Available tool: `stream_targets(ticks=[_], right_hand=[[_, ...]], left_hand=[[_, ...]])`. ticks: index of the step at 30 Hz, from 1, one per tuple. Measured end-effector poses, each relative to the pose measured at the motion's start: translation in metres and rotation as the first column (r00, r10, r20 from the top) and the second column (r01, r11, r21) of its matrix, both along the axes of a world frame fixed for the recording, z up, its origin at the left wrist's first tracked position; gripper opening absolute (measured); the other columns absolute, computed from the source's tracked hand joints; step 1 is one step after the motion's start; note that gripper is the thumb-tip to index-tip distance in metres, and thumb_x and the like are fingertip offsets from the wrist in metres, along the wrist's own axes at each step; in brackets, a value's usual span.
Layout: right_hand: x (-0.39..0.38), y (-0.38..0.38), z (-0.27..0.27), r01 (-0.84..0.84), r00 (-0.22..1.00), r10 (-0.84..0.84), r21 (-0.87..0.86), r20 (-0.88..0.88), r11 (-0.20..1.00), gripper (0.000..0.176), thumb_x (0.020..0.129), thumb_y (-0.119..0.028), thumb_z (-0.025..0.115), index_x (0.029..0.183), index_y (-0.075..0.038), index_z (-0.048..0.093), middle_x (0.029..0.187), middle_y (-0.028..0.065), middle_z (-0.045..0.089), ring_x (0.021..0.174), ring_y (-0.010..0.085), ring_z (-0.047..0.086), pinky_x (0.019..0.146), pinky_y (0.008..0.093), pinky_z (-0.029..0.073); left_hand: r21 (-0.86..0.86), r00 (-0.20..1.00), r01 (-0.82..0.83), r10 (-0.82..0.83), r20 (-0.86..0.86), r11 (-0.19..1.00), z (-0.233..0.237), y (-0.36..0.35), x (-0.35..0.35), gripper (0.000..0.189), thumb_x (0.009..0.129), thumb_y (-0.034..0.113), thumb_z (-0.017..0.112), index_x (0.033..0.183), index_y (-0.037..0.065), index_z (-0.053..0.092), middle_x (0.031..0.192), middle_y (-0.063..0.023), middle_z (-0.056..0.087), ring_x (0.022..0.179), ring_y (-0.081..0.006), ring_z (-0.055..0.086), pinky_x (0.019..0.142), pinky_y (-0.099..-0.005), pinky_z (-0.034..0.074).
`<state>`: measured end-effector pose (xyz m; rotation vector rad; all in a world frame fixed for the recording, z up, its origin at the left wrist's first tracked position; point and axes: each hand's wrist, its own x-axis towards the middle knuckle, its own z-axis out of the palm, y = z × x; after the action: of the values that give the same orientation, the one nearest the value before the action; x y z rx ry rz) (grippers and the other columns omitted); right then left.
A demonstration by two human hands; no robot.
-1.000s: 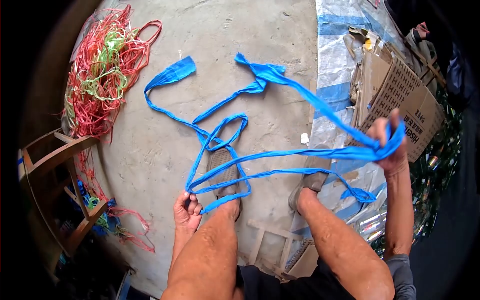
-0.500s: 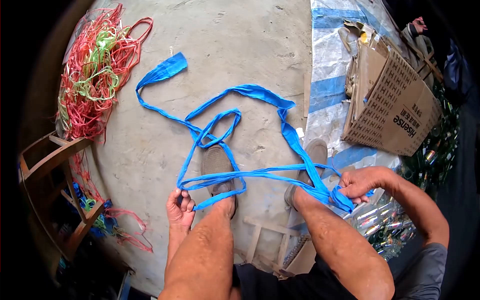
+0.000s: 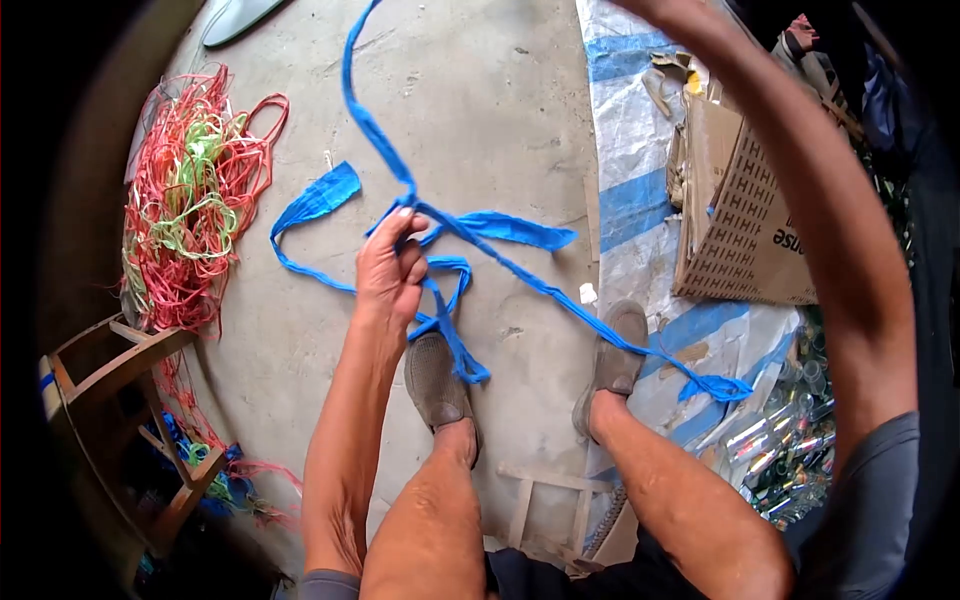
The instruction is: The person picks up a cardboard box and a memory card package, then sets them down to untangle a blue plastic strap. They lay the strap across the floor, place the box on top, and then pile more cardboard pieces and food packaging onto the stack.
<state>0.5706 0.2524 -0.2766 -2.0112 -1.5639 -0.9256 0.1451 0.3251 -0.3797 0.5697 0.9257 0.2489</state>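
Note:
A long blue plastic strap point(image 3: 505, 228) runs in loops over the concrete floor and rises out of the top of the view. My left hand point(image 3: 388, 270) is held out in front of me and pinches the strap where several strands cross, with loops hanging below it. My right arm point(image 3: 820, 190) is raised high along the right side; its hand is out of the frame above. One strand slants down to a loose end point(image 3: 715, 385) by my right foot point(image 3: 612, 358). My left foot point(image 3: 436, 378) stands under the hanging loops.
A heap of red and green straps point(image 3: 195, 190) lies at the left. A wooden stool frame point(image 3: 120, 365) stands at lower left. A cardboard box point(image 3: 740, 220) sits on a blue-striped tarp point(image 3: 635, 130); glass bottles point(image 3: 780, 450) lie at lower right.
My left hand rose from beside my knee and grips the strap higher up. My right arm swung from low at the right to overhead, pulling a strand upward out of view.

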Motion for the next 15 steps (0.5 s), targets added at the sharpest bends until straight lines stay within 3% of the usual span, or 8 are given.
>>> stream_targets(ticks=[1, 2, 4, 6, 7, 8, 13, 15], right_hand=[[-0.054, -0.022, 0.025, 0.018, 0.707, -0.338, -0.462, -0.621, 0.887, 0.084, 0.081, -0.004, 0.063, 0.158, -0.009, 0.03, 0.151, 0.0301, 0.046, 0.138, 0.0394, 0.051, 0.111, 0.0433, 0.046], [-0.059, -0.034, -0.022, 0.032, 0.87, -0.306, -0.576, -0.386, 0.817, 0.023, 0.094, -0.018, 0.059, 0.095, 0.001, 0.071, 0.08, 0.0215, 0.072, 0.064, 0.0271, 0.071, 0.06, 0.0445, 0.059], [-0.106, -0.071, -0.066, -0.107, 0.749, -0.253, -0.488, -0.612, 0.866, 0.024, 0.094, -0.015, 0.058, 0.102, 0.002, 0.072, 0.094, 0.0182, 0.074, 0.081, 0.0219, 0.071, 0.072, 0.0376, 0.057], [-0.169, -0.095, -0.093, -0.23, 0.425, -0.257, -0.378, -0.868, 0.897, 0.025, 0.095, -0.017, 0.063, 0.109, 0.002, 0.072, 0.094, 0.0153, 0.075, 0.089, 0.023, 0.072, 0.081, 0.0365, 0.057], [-0.196, -0.101, -0.12, -0.214, 0.277, -0.185, -0.248, -0.943, 0.945, 0.02, 0.09, -0.017, 0.066, 0.1, -0.001, 0.073, 0.093, 0.0194, 0.074, 0.089, 0.0325, 0.073, 0.083, 0.0405, 0.057], [-0.22, -0.104, -0.131, -0.184, 0.15, -0.237, -0.263, -0.96, 0.947, 0.023, 0.096, -0.015, 0.065, 0.11, 0.002, 0.072, 0.098, 0.0147, 0.074, 0.097, 0.0226, 0.071, 0.087, 0.0341, 0.056], [-0.257, -0.091, -0.159, -0.121, 0.143, -0.168, -0.186, -0.975, 0.975, 0.03, 0.093, -0.023, 0.06, 0.104, 0.002, 0.073, 0.115, 0.0235, 0.07, 0.114, 0.0315, 0.066, 0.095, 0.0402, 0.052], [-0.253, -0.08, -0.161, -0.236, 0.107, -0.131, -0.153, -0.986, 0.96, 0.033, 0.094, -0.025, 0.057, 0.104, 0.002, 0.073, 0.112, 0.0237, 0.071, 0.109, 0.0339, 0.067, 0.094, 0.0404, 0.052]], left_hand=[[0.023, 0.999, 0.029, -0.028, -0.022, 0.999, -0.011, 0.002, 0.018, 0.011, 0.095, 0.02, 0.073, 0.099, 0.011, 0.067, 0.087, -0.003, 0.072, 0.046, -0.0045, 0.032, 0.042, -0.0236, 0.023], [0.041, 0.997, 0.055, -0.053, -0.057, 0.998, -0.02, 0.0, 0.03, 0.011, 0.094, 0.02, 0.073, 0.099, 0.011, 0.068, 0.087, -0.0029, 0.072, 0.046, -0.0043, 0.032, 0.043, -0.0235, 0.023], [0.057, 0.989, 0.126, -0.121, -0.084, 0.99, -0.035, -0.006, 0.046, 0.011, 0.093, 0.02, 0.074, 0.098, 0.011, 0.069, 0.089, -0.0031, 0.073, 0.047, -0.0042, 0.032, 0.043, -0.0236, 0.023], [0.066, 0.978, 0.16, -0.148, -0.148, 0.985, -0.037, -0.014, 0.054, 0.01, 0.093, 0.019, 0.074, 0.097, 0.01, 0.069, 0.089, -0.0038, 0.073, 0.047, -0.0044, 0.032, 0.044, -0.0241, 0.023], [0.073, 0.973, 0.156, -0.141, -0.182, 0.985, -0.036, -0.017, 0.055, 0.011, 0.093, 0.018, 0.074, 0.098, 0.01, 0.069, 0.088, -0.0039, 0.073, 0.047, -0.0045, 0.032, 0.044, -0.0243, 0.024], [0.074, 0.966, 0.156, -0.137, -0.218, 0.985, -0.037, -0.019, 0.053, 0.011, 0.093, 0.018, 0.073, 0.099, 0.01, 0.069, 0.087, -0.004, 0.072, 0.047, -0.0046, 0.032, 0.044, -0.0244, 0.025], [0.008, 0.984, 0.119, -0.117, -0.135, 0.993, -0.056, -0.024, 0.029, 0.013, 0.093, 0.018, 0.073, 0.103, 0.011, 0.068, 0.086, -0.0022, 0.07, 0.048, -0.0045, 0.034, 0.046, -0.0242, 0.026], [-0.023, 0.985, 0.138, -0.14, -0.1, 0.99, -0.053, -0.027, 0.024, 0.013, 0.094, 0.019, 0.073, 0.103, 0.012, 0.067, 0.086, -0.001, 0.068, 0.05, -0.0041, 0.035, 0.047, -0.0234, 0.027]])
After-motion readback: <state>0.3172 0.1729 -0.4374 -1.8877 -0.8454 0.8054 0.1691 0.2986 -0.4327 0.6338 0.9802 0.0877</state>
